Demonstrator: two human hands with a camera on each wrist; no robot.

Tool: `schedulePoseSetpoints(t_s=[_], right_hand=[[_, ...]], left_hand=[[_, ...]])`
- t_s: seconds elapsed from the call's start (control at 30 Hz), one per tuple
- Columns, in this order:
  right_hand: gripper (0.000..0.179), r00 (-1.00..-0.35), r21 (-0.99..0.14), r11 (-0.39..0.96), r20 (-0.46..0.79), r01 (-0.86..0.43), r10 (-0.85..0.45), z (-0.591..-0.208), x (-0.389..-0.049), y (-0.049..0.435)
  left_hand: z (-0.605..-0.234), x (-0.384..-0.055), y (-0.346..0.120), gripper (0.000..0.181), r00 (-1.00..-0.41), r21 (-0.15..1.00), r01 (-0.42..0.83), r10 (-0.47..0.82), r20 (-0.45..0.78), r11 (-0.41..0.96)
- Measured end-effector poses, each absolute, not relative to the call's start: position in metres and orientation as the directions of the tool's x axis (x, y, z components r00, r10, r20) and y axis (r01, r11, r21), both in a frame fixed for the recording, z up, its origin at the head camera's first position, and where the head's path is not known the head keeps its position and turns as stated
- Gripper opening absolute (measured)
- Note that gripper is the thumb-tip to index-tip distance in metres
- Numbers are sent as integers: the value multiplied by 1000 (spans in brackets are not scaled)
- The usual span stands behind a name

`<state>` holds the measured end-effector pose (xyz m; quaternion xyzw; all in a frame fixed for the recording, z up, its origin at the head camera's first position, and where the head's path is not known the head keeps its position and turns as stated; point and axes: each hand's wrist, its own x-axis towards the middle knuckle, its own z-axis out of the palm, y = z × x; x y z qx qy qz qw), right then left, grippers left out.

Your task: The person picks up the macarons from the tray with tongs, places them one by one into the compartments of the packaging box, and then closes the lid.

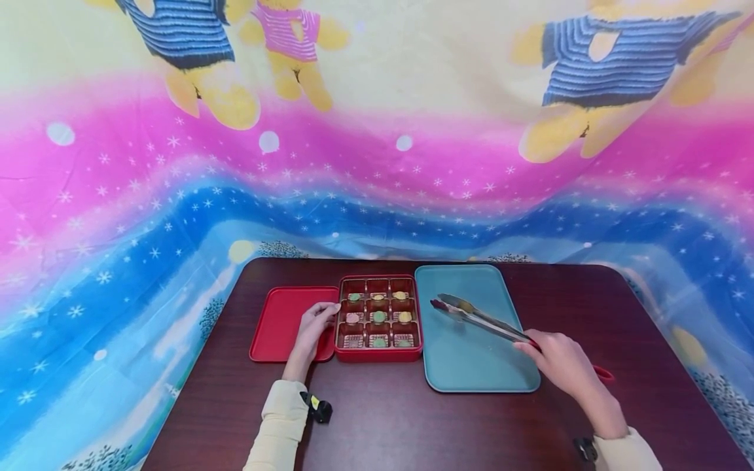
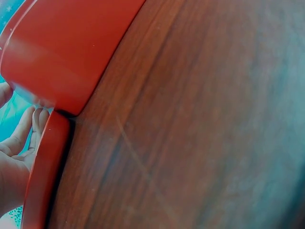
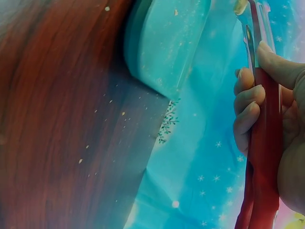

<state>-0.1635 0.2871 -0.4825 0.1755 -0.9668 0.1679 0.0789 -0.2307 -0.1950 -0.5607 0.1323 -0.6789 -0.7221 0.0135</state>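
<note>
A red box [image 1: 379,355] with a brown divided tray holds small green, yellow and pink pieces in its compartments. My left hand [image 1: 314,325] reaches over the red lid [image 1: 283,320] and rests its fingertips against the box's left rim. In the left wrist view, its fingers [image 2: 21,131] show partly behind the lid's edge. My right hand [image 1: 559,360] grips red-handled tongs [image 1: 495,324], thumb on one arm and fingers curled round the other. The tongs' heads hang over the teal tray [image 1: 477,366]. A small yellowish piece [image 3: 240,6] shows at their far end in the right wrist view.
The box stands between the lid on its left and the teal tray on its right, all close together on a dark wood table [image 1: 377,418]. A printed cloth backdrop [image 1: 377,163] rises behind the table's back edge and along both sides.
</note>
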Motion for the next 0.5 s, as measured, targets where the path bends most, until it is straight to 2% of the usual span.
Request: schedulePoseSetpoints(t_s=[0.5], right_hand=[[16, -908, -295, 866, 249, -403, -338, -478, -170, 270]], left_hand=[[-561, -231, -196, 35, -966, 984, -160, -191, -173, -79]])
